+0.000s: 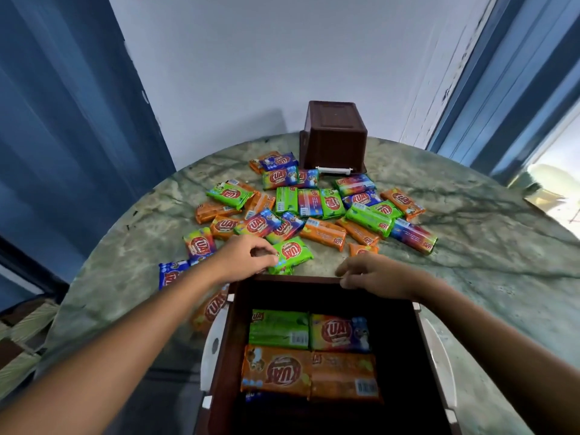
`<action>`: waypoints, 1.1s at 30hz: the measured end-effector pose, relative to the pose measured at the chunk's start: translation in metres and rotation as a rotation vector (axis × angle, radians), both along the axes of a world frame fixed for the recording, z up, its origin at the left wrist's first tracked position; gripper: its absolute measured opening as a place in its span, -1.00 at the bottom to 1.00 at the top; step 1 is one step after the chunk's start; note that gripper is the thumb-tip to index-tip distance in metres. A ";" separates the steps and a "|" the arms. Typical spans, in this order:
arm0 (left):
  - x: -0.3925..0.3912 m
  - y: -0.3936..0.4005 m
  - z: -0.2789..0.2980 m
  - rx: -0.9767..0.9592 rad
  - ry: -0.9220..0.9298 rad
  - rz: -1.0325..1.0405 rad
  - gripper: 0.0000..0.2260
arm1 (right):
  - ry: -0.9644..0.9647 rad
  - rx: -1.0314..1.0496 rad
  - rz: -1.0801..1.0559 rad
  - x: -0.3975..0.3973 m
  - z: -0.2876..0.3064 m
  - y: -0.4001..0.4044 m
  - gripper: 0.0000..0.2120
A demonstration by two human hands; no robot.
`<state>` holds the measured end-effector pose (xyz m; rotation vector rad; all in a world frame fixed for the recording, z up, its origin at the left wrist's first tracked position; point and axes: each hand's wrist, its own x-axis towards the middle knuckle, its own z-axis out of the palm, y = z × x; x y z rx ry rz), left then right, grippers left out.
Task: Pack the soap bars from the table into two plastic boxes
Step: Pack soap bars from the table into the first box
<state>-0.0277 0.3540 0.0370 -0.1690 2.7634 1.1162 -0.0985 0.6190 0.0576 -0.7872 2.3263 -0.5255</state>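
Soft daylight enters from a bright, blown-out opening (555,183) at right, the box (333,138) casts a faint shadow on the wall (251,58), edges bow with wide-angle distortion, and everything is slightly blurred.

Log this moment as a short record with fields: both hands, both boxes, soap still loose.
left hand: grips a green soap bar just beyond the near box
right hand: fingers curled on the far rim of the near box, no soap in it
near box: brown, open, four soap bars visible inside, two green or yellow at the back and two orange at the front
far box: brown, upside down at the back of the table
loose soap: many wrapped bars scattered on the table between the boxes
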 end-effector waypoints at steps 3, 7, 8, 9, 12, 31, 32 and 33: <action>-0.033 0.002 -0.010 -0.196 0.023 -0.025 -0.70 | 0.030 -0.097 -0.232 -0.031 -0.003 -0.007 -0.84; -0.074 0.013 -0.033 -0.501 -0.084 -0.135 -0.53 | 0.229 0.164 -0.407 -0.075 -0.029 0.004 -0.81; -0.082 0.015 -0.039 -0.567 -0.123 -0.168 -0.48 | 0.169 0.234 -0.446 -0.080 -0.036 0.006 -0.74; -0.090 0.018 -0.046 -0.627 -0.165 -0.202 -0.45 | 0.098 0.290 -0.478 -0.082 -0.043 0.007 -0.66; -0.101 0.028 -0.053 -0.757 -0.222 -0.272 -0.47 | 0.021 0.438 -0.461 -0.081 -0.059 -0.003 -0.47; 0.035 0.058 0.068 -0.768 0.127 -0.359 -0.42 | 0.628 0.393 0.183 0.055 0.066 0.009 -0.33; 0.044 0.062 0.057 -0.768 0.090 -0.368 -0.42 | 0.591 0.394 0.214 0.065 0.056 0.008 -0.32; 0.052 0.065 0.048 -0.772 0.063 -0.373 -0.42 | 0.559 0.407 0.242 0.075 0.044 0.006 -0.33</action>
